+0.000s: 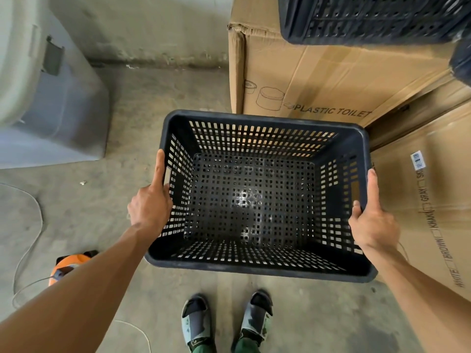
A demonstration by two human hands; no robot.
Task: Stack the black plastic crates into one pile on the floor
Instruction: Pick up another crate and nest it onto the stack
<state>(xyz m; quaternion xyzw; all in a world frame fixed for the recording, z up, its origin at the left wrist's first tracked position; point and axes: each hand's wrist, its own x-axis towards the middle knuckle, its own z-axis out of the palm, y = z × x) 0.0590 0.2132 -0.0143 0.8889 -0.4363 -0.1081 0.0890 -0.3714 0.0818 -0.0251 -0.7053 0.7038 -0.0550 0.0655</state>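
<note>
A black plastic crate [254, 194] with perforated walls and floor fills the middle of the view, held upright and open side up above the concrete floor. My left hand [150, 202] grips its left rim, index finger stretched along the edge. My right hand [372, 217] grips the right rim, thumb inside the wall. The crate is empty. Another black crate [369, 19] rests on top of a cardboard box at the upper right. A dark rounded object [462, 62], cut off at the right edge, may be a third.
Cardboard boxes stand behind [318, 80] and to the right [433, 200] of the held crate. A grey plastic bin [51, 110] sits at the left. An orange tool [68, 266] with a thin cable lies on the floor lower left. My sandalled feet [226, 319] are below the crate.
</note>
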